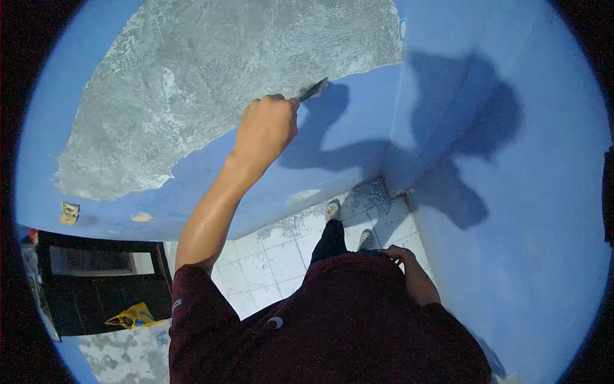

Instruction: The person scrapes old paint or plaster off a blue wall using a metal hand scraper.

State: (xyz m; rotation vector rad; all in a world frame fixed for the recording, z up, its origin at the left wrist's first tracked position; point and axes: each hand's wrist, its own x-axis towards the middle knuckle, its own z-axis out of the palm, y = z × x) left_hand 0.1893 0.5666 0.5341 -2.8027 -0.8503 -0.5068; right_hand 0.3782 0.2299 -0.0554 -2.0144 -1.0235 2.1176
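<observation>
Through the head camera I have the left hand (265,125) raised at the wall, its fingers closed firmly into a fist around the handle of a scraper (314,88), with no slack in the grip that I can make out. The tool's dark, flat blade juts out of the fist towards the upper right, and I see it lying over the lower edge of a big rough grey patch (192,77), just where that meets the blue wall (211,165). The right hand (398,255) is down at the waist with its fingers bent, beside the hem of the maroon shirt (358,313); it is small and partly hidden in my view, so I cannot tell how far it is closed or whether it has hold of anything. A dark shadow (467,102) of head and arms falls across the corner and onto the adjoining wall on my right. Below, I get a pair of pale shoes (332,210) on the white tiled floor (262,269), which is smeared with grey near the corner. Over at the lower left, a small beige box (70,213) sits on the wall below the patch, and a yellow bag (134,315) lies against a dark panelled piece (77,297).
</observation>
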